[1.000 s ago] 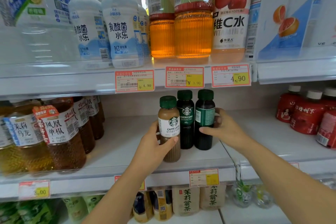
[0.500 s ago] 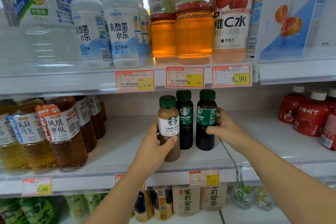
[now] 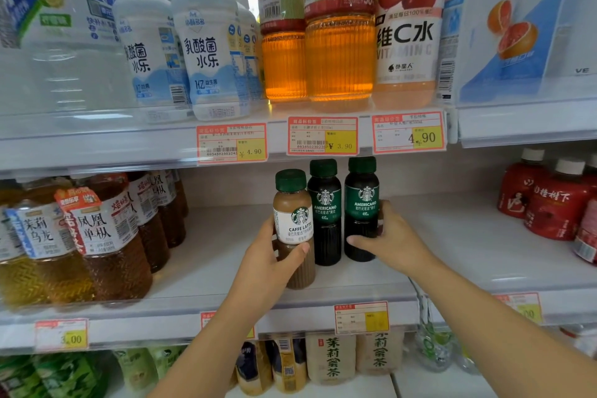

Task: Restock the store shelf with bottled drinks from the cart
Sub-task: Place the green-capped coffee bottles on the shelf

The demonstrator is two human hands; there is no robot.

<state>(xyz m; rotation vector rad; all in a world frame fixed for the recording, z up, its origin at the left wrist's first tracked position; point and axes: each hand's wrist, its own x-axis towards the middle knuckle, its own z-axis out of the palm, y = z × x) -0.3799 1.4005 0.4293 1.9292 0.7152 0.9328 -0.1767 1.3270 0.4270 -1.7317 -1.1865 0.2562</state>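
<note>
left hand [image 3: 268, 263] gripping latte bottle [image 3: 294, 226], right hand [image 3: 392, 244] gripping americano bottle [image 3: 361, 207]

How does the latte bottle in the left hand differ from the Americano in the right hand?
The latte bottle holds light brown drink under a white label; the Americano bottle is near black with a green label. The latte stands nearer the shelf front than the Americano. Both upright, green-capped.

Both bare forearms reach up and forward. The left hand [image 3: 268, 263] wraps the latte bottle [image 3: 294, 219] (thumb across its front); the right hand [image 3: 392, 244] grips the right-hand dark bottle [image 3: 361, 200], thumb in front, fingers behind.
</note>
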